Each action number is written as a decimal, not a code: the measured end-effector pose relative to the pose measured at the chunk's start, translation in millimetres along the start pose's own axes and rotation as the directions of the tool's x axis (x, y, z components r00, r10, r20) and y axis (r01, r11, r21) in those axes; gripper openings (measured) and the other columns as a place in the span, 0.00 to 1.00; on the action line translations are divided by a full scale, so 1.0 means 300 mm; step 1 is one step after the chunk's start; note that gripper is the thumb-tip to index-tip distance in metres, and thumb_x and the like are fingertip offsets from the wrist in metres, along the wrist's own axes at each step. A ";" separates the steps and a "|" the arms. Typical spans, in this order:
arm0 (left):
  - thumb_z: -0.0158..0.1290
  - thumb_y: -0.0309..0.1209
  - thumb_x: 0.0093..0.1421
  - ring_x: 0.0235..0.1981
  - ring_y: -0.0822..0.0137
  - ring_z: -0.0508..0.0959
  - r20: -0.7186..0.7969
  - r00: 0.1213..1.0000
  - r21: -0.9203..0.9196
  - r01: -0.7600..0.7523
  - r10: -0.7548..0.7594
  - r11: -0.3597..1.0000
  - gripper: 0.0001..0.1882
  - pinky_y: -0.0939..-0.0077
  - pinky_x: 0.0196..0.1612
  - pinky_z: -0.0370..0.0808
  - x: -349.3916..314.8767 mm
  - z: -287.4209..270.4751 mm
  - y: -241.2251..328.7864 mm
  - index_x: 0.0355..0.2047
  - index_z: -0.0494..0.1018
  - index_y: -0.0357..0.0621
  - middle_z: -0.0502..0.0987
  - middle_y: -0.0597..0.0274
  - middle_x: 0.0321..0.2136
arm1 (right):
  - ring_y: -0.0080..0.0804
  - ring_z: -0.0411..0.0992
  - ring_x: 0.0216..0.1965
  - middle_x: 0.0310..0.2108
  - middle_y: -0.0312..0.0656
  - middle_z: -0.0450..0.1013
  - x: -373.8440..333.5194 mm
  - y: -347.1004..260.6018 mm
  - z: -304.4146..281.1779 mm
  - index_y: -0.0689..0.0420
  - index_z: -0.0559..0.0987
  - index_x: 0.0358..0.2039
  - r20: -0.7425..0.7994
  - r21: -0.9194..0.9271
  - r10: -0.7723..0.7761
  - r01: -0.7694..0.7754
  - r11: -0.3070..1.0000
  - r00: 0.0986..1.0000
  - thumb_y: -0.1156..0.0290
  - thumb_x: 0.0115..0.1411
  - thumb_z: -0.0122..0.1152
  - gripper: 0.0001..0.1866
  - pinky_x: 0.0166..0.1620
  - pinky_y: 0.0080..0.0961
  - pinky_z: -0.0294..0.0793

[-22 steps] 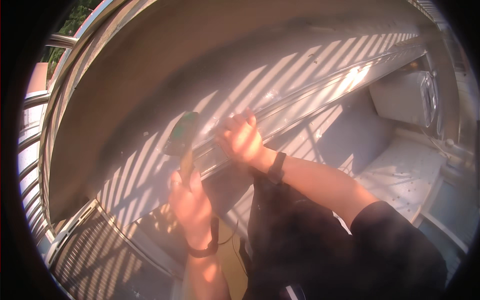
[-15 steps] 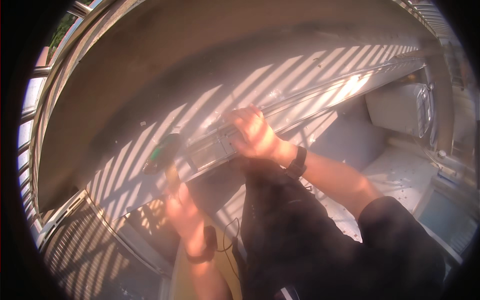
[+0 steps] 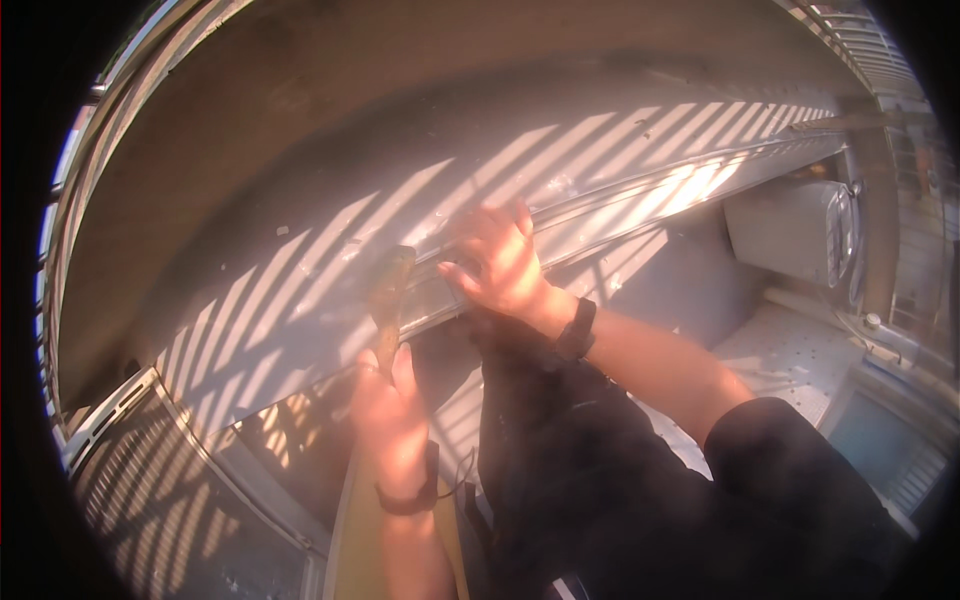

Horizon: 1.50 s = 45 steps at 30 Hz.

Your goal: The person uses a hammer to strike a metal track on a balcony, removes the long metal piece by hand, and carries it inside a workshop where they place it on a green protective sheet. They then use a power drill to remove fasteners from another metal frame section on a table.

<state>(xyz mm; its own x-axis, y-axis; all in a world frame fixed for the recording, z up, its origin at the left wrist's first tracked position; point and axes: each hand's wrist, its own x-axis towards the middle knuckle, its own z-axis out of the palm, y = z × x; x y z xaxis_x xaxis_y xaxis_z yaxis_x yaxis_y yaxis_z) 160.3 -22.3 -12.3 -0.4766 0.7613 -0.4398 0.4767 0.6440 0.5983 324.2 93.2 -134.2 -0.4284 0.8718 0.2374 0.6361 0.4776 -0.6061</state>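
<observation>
My left hand (image 3: pixel 390 405) is wrapped round the lower end of a tool with a wooden-looking handle (image 3: pixel 390 300). The tool points up and away over the near edge of a pale, grooved ledge (image 3: pixel 590 225); its top is wider and faintly greenish, too blurred to name. To the right of it, my right hand (image 3: pixel 500 260) lies over the grooved edge with fingers spread and thumb held apart. Nothing shows in that hand, though its palm side is hidden. Small pale scraps (image 3: pixel 352 248) lie on the ledge surface beyond the hands.
A brown curved surface (image 3: pixel 330 90) rises behind the ledge, with metal bars (image 3: pixel 860 40) at the upper right. Below the ledge on the right stands a white box-shaped thing (image 3: pixel 785 230). A frame with a dark panel (image 3: pixel 190 490) is at lower left. My dark-clothed leg (image 3: pixel 560 430) reaches up to the ledge.
The tool in my left hand has swung to the right and upright, nearer my right hand. My right hand's fingers have spread. The view has shifted slightly.
</observation>
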 end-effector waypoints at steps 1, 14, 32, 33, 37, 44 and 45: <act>0.52 0.41 0.68 0.36 0.43 0.81 0.019 1.000 0.069 -0.015 0.014 0.997 0.18 0.57 0.40 0.74 0.020 0.015 -0.001 0.44 0.74 0.35 0.79 0.38 0.31 | 0.37 0.71 0.52 0.39 0.33 0.77 -0.012 -0.018 0.011 0.48 0.84 0.38 -0.046 -0.090 0.038 -0.042 0.995 0.998 0.55 0.51 0.70 0.16 0.62 0.64 0.55; 0.49 0.42 0.70 0.31 0.38 0.76 -0.002 0.982 0.103 -0.187 0.188 0.977 0.19 0.54 0.37 0.72 0.059 0.050 0.093 0.42 0.72 0.34 0.77 0.41 0.27 | 0.39 0.71 0.40 0.31 0.34 0.73 -0.019 -0.019 0.033 0.45 0.85 0.35 -0.131 -0.213 0.022 -0.050 0.976 0.991 0.59 0.54 0.67 0.10 0.61 0.61 0.59; 0.48 0.41 0.70 0.25 0.45 0.73 -0.117 0.950 -0.049 -0.298 0.291 0.953 0.18 0.58 0.35 0.71 0.054 0.065 0.114 0.40 0.71 0.33 0.74 0.43 0.24 | 0.40 0.70 0.36 0.30 0.37 0.72 0.005 -0.023 0.021 0.48 0.84 0.32 -0.162 -0.218 -0.030 -0.006 0.976 0.986 0.60 0.52 0.67 0.09 0.57 0.58 0.63; 0.48 0.39 0.70 0.25 0.51 0.71 -0.022 0.972 0.076 -0.232 0.235 0.970 0.17 0.61 0.35 0.71 0.070 0.074 0.089 0.40 0.71 0.33 0.74 0.45 0.24 | 0.40 0.70 0.36 0.30 0.37 0.72 0.005 -0.018 0.022 0.48 0.84 0.32 -0.160 -0.218 -0.036 0.000 0.976 0.986 0.60 0.52 0.67 0.09 0.57 0.58 0.63; 0.48 0.39 0.71 0.25 0.62 0.68 -0.002 0.975 0.052 -0.222 0.223 0.974 0.17 0.67 0.33 0.69 0.099 0.050 0.069 0.39 0.70 0.32 0.70 0.51 0.23 | 0.40 0.70 0.36 0.30 0.36 0.72 0.008 -0.027 0.014 0.48 0.84 0.32 -0.132 -0.211 -0.016 -0.012 0.977 0.991 0.60 0.53 0.67 0.09 0.57 0.57 0.63; 0.48 0.40 0.71 0.24 0.69 0.65 -0.105 0.963 0.001 -0.251 0.250 0.968 0.18 0.70 0.31 0.67 0.060 0.000 0.060 0.38 0.70 0.31 0.66 0.60 0.22 | 0.39 0.72 0.41 0.34 0.36 0.75 0.012 -0.042 0.001 0.47 0.85 0.37 -0.083 -0.126 0.045 -0.055 0.991 0.996 0.62 0.54 0.66 0.10 0.61 0.60 0.60; 0.48 0.40 0.71 0.23 0.70 0.64 -0.157 0.926 0.004 -0.347 0.343 0.938 0.18 0.71 0.30 0.66 0.061 0.001 0.035 0.37 0.70 0.31 0.65 0.62 0.20 | 0.39 0.72 0.41 0.33 0.36 0.76 0.017 -0.048 -0.008 0.47 0.85 0.37 -0.050 -0.084 0.079 -0.083 0.993 0.996 0.63 0.55 0.65 0.10 0.61 0.60 0.59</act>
<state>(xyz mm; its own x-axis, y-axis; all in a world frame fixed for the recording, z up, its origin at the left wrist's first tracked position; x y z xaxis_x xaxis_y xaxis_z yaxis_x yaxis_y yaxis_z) 156.9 -1.6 -14.3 -0.3936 0.9141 -0.0972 0.6155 0.3406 0.7107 314.5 91.0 -122.5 -0.3441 0.9112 0.2266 0.7210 0.4110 -0.5579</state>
